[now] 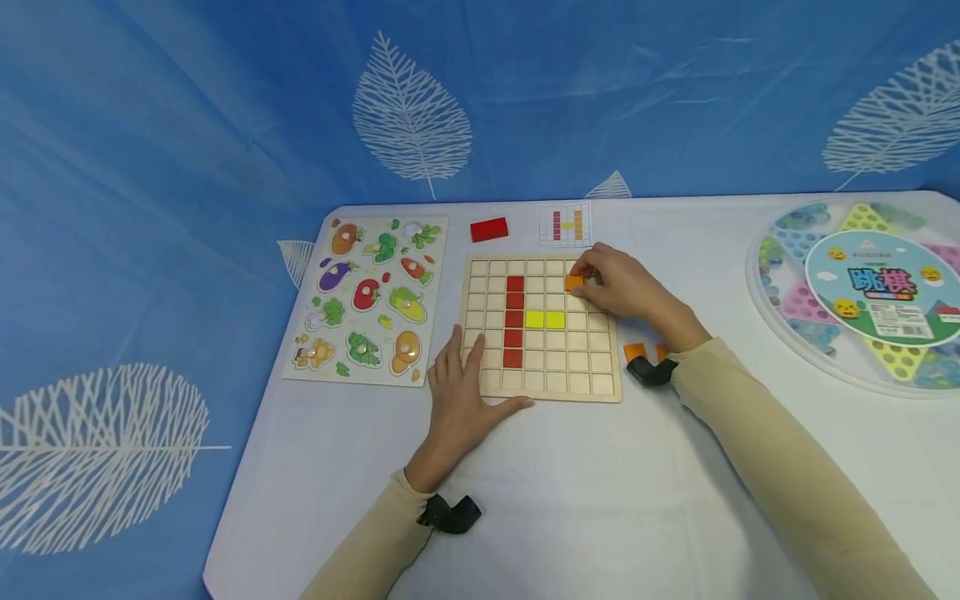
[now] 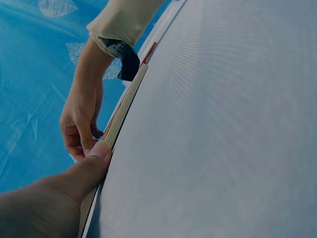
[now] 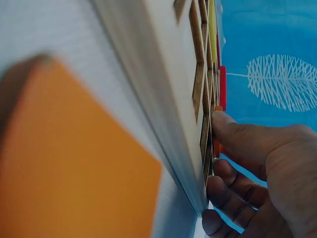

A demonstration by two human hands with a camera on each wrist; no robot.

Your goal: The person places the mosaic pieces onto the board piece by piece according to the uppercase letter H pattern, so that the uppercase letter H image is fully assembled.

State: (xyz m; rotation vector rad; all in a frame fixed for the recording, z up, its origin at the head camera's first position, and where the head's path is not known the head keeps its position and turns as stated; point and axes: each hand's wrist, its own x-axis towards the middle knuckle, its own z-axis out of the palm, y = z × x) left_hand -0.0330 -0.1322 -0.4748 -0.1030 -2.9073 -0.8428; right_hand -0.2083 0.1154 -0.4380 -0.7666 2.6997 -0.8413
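Note:
A square wooden grid board (image 1: 555, 385) lies on the table, with a column of several red tiles (image 1: 513, 318) and two yellow tiles (image 1: 534, 320) side by side in its cells. My right hand (image 1: 626, 287) pinches an orange tile (image 1: 574, 283) at a cell in the board's upper right; the right wrist view shows thumb and finger on its edges. Spread wide, my left hand (image 1: 456, 408) rests against the board's lower left, its thumb (image 2: 94, 161) along the near edge. More orange tiles (image 1: 634, 352) lie right of the board, partly hidden by the right wrist's black strap.
Behind the board lie a red block (image 1: 489, 230) and a small card (image 1: 566, 225) printed with a coloured grid pattern. A vegetable puzzle board (image 1: 365, 302) is at the left. On the right sits a round clear-lidded game box (image 1: 885, 287). Blue cloth (image 1: 525, 100) hangs behind the table.

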